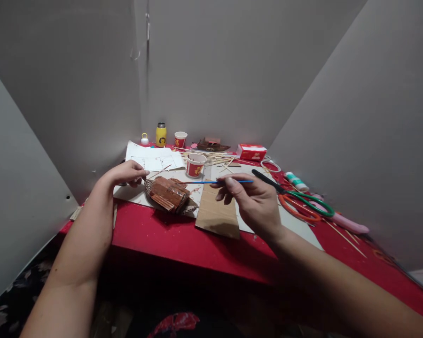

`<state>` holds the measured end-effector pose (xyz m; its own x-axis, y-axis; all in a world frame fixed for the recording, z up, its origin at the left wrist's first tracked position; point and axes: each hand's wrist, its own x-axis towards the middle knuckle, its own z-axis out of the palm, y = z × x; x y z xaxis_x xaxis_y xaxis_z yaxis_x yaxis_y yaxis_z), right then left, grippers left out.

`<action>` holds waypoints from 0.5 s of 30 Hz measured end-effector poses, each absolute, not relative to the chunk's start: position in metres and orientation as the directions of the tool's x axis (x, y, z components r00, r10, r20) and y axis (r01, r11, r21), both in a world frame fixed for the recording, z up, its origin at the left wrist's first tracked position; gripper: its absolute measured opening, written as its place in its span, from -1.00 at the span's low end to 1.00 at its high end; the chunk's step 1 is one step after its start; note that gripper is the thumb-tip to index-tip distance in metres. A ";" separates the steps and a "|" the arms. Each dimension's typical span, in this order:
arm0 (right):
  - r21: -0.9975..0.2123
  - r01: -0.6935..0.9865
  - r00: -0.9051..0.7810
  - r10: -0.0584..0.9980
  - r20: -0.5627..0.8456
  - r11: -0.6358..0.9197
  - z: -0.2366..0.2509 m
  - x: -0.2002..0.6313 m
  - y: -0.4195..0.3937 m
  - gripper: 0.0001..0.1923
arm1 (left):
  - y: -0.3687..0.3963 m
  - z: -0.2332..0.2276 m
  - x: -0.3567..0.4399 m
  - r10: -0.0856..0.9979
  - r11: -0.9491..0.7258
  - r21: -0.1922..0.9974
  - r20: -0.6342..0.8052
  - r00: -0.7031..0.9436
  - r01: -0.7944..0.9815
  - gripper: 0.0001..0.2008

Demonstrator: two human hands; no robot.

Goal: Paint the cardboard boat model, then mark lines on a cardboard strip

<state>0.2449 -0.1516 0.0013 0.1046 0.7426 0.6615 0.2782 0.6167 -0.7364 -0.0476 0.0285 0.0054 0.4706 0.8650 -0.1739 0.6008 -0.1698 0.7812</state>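
Gripping: right hand (254,199) is pinching a blue paintbrush (218,181) over the cardboard (216,216).
Steadying: left hand (127,172) is closing its fingertips on the brown model boat's (167,193) end, on the red table (169,237).
Cups: the nearer paper cup (196,165) is standing behind the boat; contents are not showing.
Writing: none is readable.

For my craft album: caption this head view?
Right hand holds a blue paintbrush; left hand steadies a brown model.

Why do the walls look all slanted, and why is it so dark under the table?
In the head view the wide lens bends the grey walls outward; light falls on the red table, so the right hand with the blue paintbrush and the left hand by the brown model look fairly sharp, while below the table edge is shadow.
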 end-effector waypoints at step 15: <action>-0.207 0.601 -0.363 0.494 0.790 0.772 -0.023 0.250 -0.145 -0.71 | 0.027 0.004 -0.048 0.869 -0.165 0.778 -0.176 0.463 0.607 -0.67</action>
<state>0.2503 -0.1446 -0.0230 -0.3631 0.4943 0.7898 0.6010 0.7720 -0.2069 -0.0478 0.0273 0.0040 0.4628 0.8688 -0.1763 0.6065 -0.1653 0.7777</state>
